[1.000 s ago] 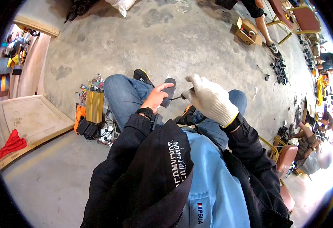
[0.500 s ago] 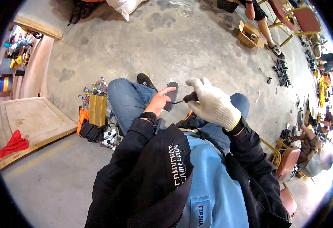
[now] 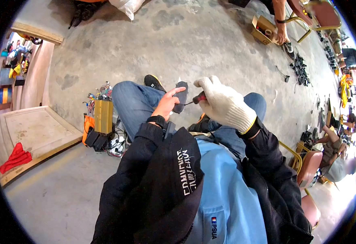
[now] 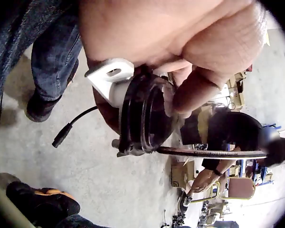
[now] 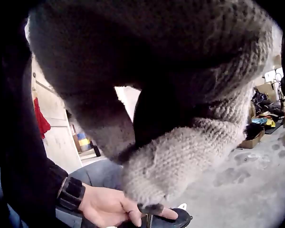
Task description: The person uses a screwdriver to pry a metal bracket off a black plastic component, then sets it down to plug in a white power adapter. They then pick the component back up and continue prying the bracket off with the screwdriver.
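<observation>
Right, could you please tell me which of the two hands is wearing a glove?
The right hand, gripping the screwdriver, wears a white knitted glove; the left hand, holding the dark rounded part, is bare.

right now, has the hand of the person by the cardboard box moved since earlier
Yes: judged against the cardboard box, the person's hand has come down beside it, to the shoe.

Tool handle (image 3: pixel 200 97): mostly hidden by gloved right hand (image 3: pixel 226 104) | Shaft lettering (image 4: pixel 216 154): too small | White sack (image 3: pixel 128 7): cut off, top edge
</observation>
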Available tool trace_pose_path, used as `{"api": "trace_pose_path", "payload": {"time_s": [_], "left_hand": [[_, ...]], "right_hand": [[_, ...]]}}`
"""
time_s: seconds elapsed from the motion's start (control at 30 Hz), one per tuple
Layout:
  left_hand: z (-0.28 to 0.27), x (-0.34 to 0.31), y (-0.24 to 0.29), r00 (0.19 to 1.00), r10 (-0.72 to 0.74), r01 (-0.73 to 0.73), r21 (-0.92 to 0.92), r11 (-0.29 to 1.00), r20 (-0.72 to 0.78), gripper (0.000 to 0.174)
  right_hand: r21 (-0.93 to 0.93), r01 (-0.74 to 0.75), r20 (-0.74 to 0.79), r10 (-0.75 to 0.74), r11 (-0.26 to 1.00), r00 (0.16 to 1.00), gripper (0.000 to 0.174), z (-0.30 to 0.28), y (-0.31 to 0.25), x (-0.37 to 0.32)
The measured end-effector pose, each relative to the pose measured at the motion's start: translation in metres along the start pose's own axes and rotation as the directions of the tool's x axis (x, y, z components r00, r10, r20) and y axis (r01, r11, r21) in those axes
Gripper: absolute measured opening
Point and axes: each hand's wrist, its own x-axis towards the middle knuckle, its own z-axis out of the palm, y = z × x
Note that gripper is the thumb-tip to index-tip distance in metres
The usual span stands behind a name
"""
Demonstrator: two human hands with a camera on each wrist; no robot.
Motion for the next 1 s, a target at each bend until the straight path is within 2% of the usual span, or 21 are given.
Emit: {"api": "trace_pose_path", "payload": {"time_s": [0.1,0.17,0.23,0.37,0.47,0.53,0.57,0.63,0.73,0.87,0.93,1.0], "left_hand": [[-0.002,0.001,0.000,0.999,-0.036,0.036,0.008,0.999,0.000,0.061],[-0.004,0.003,-0.004,1.000,0.013,-0.012,0.026,1.000,-0.003,0.061],[-0.002,0.000,-0.002,1.000,0.006,-0.006,0.004,1.000,-0.001,0.061],[-0.001,-0.003,0.001,1.000,0.015,-0.015,-0.020,1.000,0.008,0.061],[-0.003,0.000,-0.003,1.000,0.021,-0.021,-0.026,0.999,0.006,0.060],[-0.003,0.000,-0.002,1.000,0.024,-0.024,-0.025,0.999,0.008,0.060],[-0.002,-0.001,-0.001,1.000,0.022,-0.022,-0.027,0.999,0.007,0.060],[-0.003,0.000,-0.002,1.000,0.020,-0.020,-0.030,0.999,0.005,0.060],[-0.006,0.003,-0.005,1.000,0.015,-0.014,-0.035,0.999,0.018,0.060],[-0.009,0.005,-0.009,0.999,0.007,-0.005,-0.056,0.998,0.033,0.060],[-0.007,0.003,-0.006,0.999,0.017,-0.015,-0.045,0.999,0.031,0.060],[-0.006,0.001,-0.004,1.000,0.003,-0.001,-0.073,0.997,0.023,0.060]], "right_hand": [[-0.047,-0.067,0.002,0.067,0.997,0.998,0.043,0.004,-0.001,0.004],[-0.069,-0.107,0.001,0.107,0.992,0.994,0.043,0.004,0.000,0.003],[0.019,0.019,-0.021,-0.018,1.000,1.000,0.042,0.000,0.001,0.001],[0.042,0.036,0.033,-0.037,0.998,0.999,0.043,-0.001,-0.001,0.003],[-0.004,0.000,0.037,0.000,1.000,0.999,0.044,0.001,-0.004,0.006],[-0.043,-0.130,0.095,0.134,0.991,0.986,0.043,0.000,-0.006,0.010],[-0.042,-0.131,0.096,0.135,0.990,0.986,0.043,0.000,-0.005,0.008],[0.002,-0.006,0.001,0.006,1.000,1.000,0.042,-0.002,-0.004,0.004],[0.006,0.026,0.070,-0.027,1.000,0.997,0.043,-0.001,0.000,0.006],[-0.008,-0.071,0.055,0.071,0.997,0.996,0.043,0.003,-0.002,0.008],[-0.006,-0.121,0.103,0.121,0.993,0.987,0.044,0.003,-0.001,0.011],[0.035,-0.076,0.086,0.072,0.996,0.994,0.044,-0.003,-0.004,0.007]]}}
